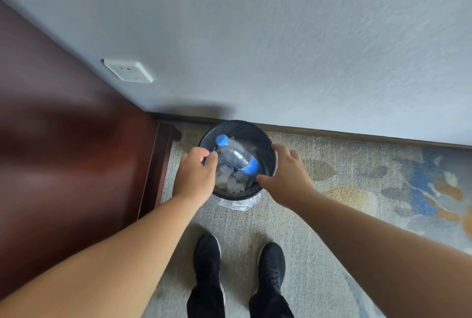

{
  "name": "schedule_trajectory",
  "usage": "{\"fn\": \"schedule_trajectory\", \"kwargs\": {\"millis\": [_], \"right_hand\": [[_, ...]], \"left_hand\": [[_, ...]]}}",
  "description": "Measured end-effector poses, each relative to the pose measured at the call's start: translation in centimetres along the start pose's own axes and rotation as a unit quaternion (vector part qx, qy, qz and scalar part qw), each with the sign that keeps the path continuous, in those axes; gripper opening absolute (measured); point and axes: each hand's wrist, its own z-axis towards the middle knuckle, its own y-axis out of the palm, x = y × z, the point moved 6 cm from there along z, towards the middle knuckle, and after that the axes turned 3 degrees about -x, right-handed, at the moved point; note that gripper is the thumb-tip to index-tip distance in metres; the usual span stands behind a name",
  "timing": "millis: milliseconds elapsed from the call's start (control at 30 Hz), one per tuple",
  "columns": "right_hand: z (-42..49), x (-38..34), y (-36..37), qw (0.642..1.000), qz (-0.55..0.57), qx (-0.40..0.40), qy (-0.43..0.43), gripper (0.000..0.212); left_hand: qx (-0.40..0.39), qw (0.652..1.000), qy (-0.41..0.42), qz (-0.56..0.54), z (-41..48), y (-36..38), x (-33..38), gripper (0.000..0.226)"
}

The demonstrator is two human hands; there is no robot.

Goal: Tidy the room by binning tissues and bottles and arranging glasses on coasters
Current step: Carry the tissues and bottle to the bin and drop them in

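Observation:
A black bin (pixel 265 144) with a clear liner stands on the carpet against the wall. White tissues (pixel 229 182) lie in its bottom. A clear plastic bottle (pixel 235 154) with a blue cap and blue label lies tilted in the bin's mouth, free of both hands. My left hand (pixel 195 173) hovers over the bin's left rim with its fingers curled round a small blue object (pixel 203 160), which is mostly hidden. My right hand (pixel 287 177) is spread over the right rim, holding nothing.
A dark wooden piece of furniture (pixel 76 151) stands close on the left of the bin. The grey wall carries a white socket (pixel 127 70). My two black shoes (pixel 208 256) stand on the patterned carpet (pixel 383 177) just before the bin.

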Motion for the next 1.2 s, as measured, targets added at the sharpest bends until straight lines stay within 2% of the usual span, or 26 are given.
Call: {"fn": "schedule_trajectory", "kwargs": {"millis": [200,400,567,767,934,1201], "right_hand": [[-4.9,-2.9,-4.6,0.999,-0.025,0.001,-0.034,0.071],[-12.0,-7.4,-11.0,0.995,-0.040,0.009,-0.093,0.065],[-18.0,-12.0,-15.3,0.987,-0.060,0.022,-0.148,0.060],[-26.3,-19.0,-18.2,0.967,-0.098,0.036,-0.234,0.059],[-33.7,-24.6,-19.1,0.941,-0.106,0.067,-0.314,0.059],[-48.9,-27.0,-16.2,0.899,-0.125,0.096,-0.407,0.057]], "left_hand": [[-0.027,0.999,0.037,0.022,-4.4,-2.5,3.9,0.028],[-0.009,0.997,0.074,0.026,-11.4,-7.1,10.4,0.026],[0.053,0.993,0.104,-0.011,-17.7,-12.9,14.6,0.009],[0.130,0.982,0.139,-0.018,-26.4,-20.8,17.4,0.025],[0.197,0.965,0.172,0.002,-33.2,-27.1,18.7,0.030],[0.284,0.935,0.212,0.011,-47.7,-33.7,16.2,0.030]]}}
